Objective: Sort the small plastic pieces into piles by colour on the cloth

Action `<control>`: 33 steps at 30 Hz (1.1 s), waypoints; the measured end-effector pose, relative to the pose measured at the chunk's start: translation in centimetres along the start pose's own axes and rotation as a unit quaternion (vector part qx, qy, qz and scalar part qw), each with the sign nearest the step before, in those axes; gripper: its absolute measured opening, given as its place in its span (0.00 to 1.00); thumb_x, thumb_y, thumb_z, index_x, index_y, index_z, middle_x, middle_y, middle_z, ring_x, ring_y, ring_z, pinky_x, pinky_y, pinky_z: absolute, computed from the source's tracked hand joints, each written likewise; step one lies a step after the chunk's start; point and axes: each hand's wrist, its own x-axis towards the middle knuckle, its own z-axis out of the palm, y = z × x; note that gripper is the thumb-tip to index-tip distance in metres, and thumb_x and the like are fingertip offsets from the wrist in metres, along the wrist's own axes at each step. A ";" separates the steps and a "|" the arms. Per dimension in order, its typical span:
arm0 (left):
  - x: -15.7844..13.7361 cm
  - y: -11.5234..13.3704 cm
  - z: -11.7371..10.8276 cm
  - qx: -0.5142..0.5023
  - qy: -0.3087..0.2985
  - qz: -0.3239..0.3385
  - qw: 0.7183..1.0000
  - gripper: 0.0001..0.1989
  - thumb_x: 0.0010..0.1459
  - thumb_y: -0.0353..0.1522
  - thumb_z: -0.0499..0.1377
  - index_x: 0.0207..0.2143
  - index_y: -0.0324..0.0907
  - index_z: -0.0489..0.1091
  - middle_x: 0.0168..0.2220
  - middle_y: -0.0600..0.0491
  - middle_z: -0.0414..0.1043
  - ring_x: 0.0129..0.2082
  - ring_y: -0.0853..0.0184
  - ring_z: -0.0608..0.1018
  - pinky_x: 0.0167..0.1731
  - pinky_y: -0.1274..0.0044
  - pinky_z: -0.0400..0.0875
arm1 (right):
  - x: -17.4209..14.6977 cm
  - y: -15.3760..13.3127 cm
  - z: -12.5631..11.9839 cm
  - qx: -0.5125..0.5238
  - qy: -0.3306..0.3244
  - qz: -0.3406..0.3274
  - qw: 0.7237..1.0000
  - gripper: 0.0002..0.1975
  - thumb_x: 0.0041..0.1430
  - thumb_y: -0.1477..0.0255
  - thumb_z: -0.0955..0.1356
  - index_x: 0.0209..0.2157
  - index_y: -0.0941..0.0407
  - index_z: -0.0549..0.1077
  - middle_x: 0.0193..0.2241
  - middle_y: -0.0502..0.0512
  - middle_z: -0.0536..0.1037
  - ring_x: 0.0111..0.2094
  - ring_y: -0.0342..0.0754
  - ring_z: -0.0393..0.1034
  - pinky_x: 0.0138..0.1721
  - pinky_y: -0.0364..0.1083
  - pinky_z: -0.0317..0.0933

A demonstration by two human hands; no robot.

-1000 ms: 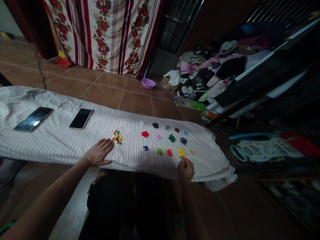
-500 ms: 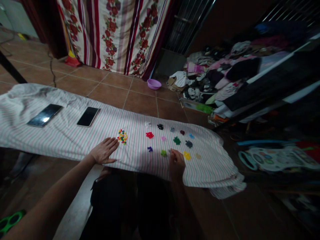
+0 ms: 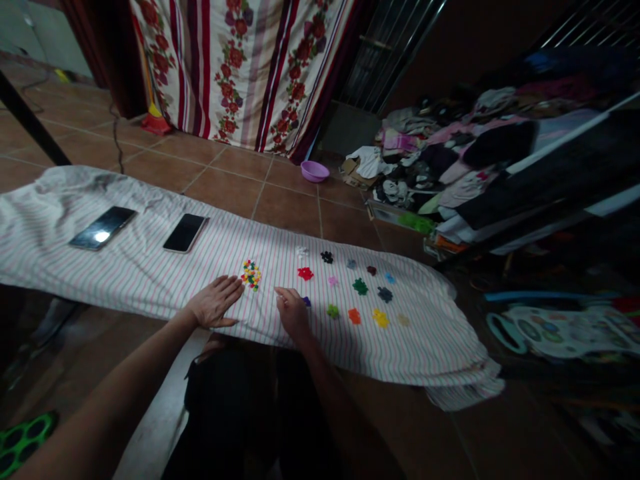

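Note:
My left hand [image 3: 218,304] lies flat on the striped cloth [image 3: 200,275], fingers stretched, its tips beside a mixed pile of small coloured pieces [image 3: 251,275]. Fingers curled together, my right hand [image 3: 294,313] is just right of that pile; whether a piece is in its pinch is too small to tell. It partly covers a small purple pile [image 3: 307,302]. Farther right, pieces lie grouped by colour, among them a red pile [image 3: 305,274], a lime green pile [image 3: 333,311], an orange pile [image 3: 355,316], a yellow pile [image 3: 381,318] and a dark green pile [image 3: 360,287].
Two phones [image 3: 185,233] lie on the cloth at the left. Beyond the cloth, a purple basin [image 3: 315,172] stands on the tiled floor before a flowered curtain [image 3: 235,73]. Heaped clothes [image 3: 425,147] fill the far right.
My right hand has moved left, from beside the yellow pile to the purple one, uncovering the orange pile. My left hand stays by the mixed pile. The view has shifted slightly.

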 end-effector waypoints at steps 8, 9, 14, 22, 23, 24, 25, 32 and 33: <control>-0.1 -0.1 0.4 0.001 0.001 0.001 1.000 0.41 0.62 0.54 0.49 0.62 0.28 0.59 0.60 0.30 0.61 0.60 0.43 0.64 0.57 0.55 0.59 | 2.8 -0.7 2.6 -0.011 -0.014 -0.023 1.000 0.20 0.59 0.78 0.60 0.48 0.55 0.76 0.40 0.56 0.77 0.42 0.47 0.72 0.49 0.45 0.66; -0.1 -0.1 0.4 0.004 0.000 0.001 1.000 0.41 0.61 0.54 0.49 0.62 0.28 0.59 0.60 0.30 0.61 0.60 0.43 0.64 0.57 0.56 0.59 | 3.1 -0.8 2.9 -0.015 -0.015 -0.021 1.000 0.20 0.59 0.78 0.60 0.48 0.55 0.76 0.40 0.56 0.77 0.42 0.47 0.72 0.49 0.45 0.66; -0.1 -0.1 0.3 0.013 -0.010 0.001 1.000 0.40 0.61 0.54 0.50 0.61 0.29 0.59 0.60 0.31 0.61 0.60 0.43 0.64 0.57 0.56 0.59 | 4.2 -1.2 4.1 -0.054 -0.023 -0.014 0.998 0.20 0.61 0.78 0.60 0.49 0.55 0.76 0.39 0.57 0.75 0.42 0.48 0.72 0.47 0.44 0.66; -0.1 0.0 0.4 0.009 -0.010 -0.001 1.000 0.40 0.61 0.53 0.51 0.61 0.28 0.59 0.60 0.30 0.61 0.60 0.42 0.64 0.57 0.55 0.59 | 4.2 -1.2 4.9 -0.104 -0.018 -0.009 0.994 0.18 0.63 0.77 0.61 0.48 0.51 0.76 0.39 0.55 0.74 0.40 0.47 0.71 0.41 0.43 0.65; -0.1 -0.1 0.4 0.006 -0.009 -0.002 1.000 0.40 0.61 0.53 0.51 0.61 0.28 0.59 0.60 0.30 0.61 0.60 0.42 0.64 0.57 0.55 0.59 | 4.2 -1.2 4.9 -0.105 -0.013 -0.009 0.994 0.18 0.63 0.77 0.61 0.48 0.51 0.76 0.39 0.55 0.75 0.40 0.47 0.71 0.41 0.43 0.65; -0.1 -0.1 0.4 0.002 -0.008 -0.002 1.000 0.40 0.61 0.53 0.51 0.61 0.29 0.59 0.60 0.30 0.61 0.60 0.42 0.64 0.57 0.55 0.59 | 4.2 -1.1 5.0 -0.105 -0.008 -0.009 0.994 0.17 0.62 0.77 0.62 0.48 0.51 0.76 0.40 0.55 0.75 0.41 0.47 0.71 0.42 0.43 0.64; -0.1 -0.1 0.4 0.000 -0.007 -0.002 1.000 0.40 0.61 0.54 0.51 0.61 0.29 0.59 0.60 0.30 0.61 0.60 0.42 0.64 0.57 0.55 0.59 | 4.2 -1.1 5.1 -0.106 -0.003 -0.007 0.994 0.17 0.62 0.77 0.62 0.48 0.51 0.76 0.40 0.54 0.75 0.41 0.47 0.71 0.42 0.42 0.64; -0.1 -0.1 0.3 -0.007 -0.010 -0.007 1.000 0.40 0.60 0.53 0.52 0.61 0.29 0.59 0.60 0.30 0.61 0.61 0.43 0.64 0.58 0.56 0.58 | 4.6 -1.1 5.4 -0.106 0.015 0.021 0.994 0.11 0.61 0.74 0.65 0.43 0.51 0.76 0.39 0.52 0.76 0.38 0.45 0.72 0.38 0.41 0.63; -0.1 -0.1 0.4 -0.008 -0.010 -0.007 1.000 0.40 0.60 0.53 0.51 0.62 0.30 0.59 0.60 0.31 0.61 0.61 0.43 0.64 0.58 0.56 0.58 | 4.6 -1.1 5.4 -0.105 0.016 0.024 0.994 0.10 0.61 0.74 0.65 0.42 0.51 0.76 0.39 0.52 0.76 0.38 0.45 0.72 0.38 0.41 0.62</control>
